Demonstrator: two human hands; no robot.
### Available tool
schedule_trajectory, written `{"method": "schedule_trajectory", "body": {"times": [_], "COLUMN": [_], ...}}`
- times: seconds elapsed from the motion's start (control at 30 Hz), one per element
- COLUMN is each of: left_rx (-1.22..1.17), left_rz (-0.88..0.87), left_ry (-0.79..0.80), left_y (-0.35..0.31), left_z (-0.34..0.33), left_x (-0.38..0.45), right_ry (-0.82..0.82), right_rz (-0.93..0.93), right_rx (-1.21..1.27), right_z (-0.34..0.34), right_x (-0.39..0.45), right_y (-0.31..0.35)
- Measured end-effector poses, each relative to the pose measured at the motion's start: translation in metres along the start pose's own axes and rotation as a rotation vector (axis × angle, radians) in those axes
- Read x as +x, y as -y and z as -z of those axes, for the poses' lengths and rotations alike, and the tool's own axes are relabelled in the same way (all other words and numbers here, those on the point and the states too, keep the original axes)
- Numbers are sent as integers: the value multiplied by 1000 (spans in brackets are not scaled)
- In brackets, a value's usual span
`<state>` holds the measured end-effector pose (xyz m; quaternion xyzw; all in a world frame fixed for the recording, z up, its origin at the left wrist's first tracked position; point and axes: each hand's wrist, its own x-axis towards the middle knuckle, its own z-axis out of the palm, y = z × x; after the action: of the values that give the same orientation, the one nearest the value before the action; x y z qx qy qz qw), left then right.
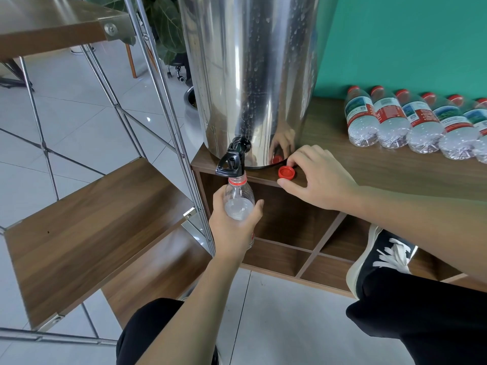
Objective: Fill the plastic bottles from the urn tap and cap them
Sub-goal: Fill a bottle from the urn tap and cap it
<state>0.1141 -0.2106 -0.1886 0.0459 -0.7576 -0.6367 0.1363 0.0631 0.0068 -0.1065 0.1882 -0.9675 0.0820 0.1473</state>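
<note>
A tall steel urn (250, 75) stands on the wooden cabinet top (369, 164), its black tap (232, 160) hanging over the front edge. My left hand (232, 222) grips a clear plastic bottle (238, 198) with a red neck ring, its open mouth right under the tap. A loose red cap (286, 172) lies on the cabinet top beside the urn's base. My right hand (319, 177) hovers around that cap, thumb and forefinger spread on either side of it, the forefinger close to its rim.
Several capped, labelled bottles (411, 122) lie in a row on the cabinet top at the right. A metal-framed shelf unit (100, 214) with wooden boards stands at the left. Open cubbies (290, 222) lie below the cabinet top. My shoe (382, 254) rests against the cabinet.
</note>
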Motion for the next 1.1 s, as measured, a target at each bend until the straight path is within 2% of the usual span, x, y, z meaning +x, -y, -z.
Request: {"method": "schedule_trajectory", "body": {"times": [1.1], "left_rx": [-32], "left_rz": [2], "left_ry": [2], "left_y": [-2], "left_z": [1], "left_x": [1], "right_ry": [-2], "right_rz": [3], "right_rx": [10], "right_z": [-2], "right_x": [0], "right_y": [-3]}}
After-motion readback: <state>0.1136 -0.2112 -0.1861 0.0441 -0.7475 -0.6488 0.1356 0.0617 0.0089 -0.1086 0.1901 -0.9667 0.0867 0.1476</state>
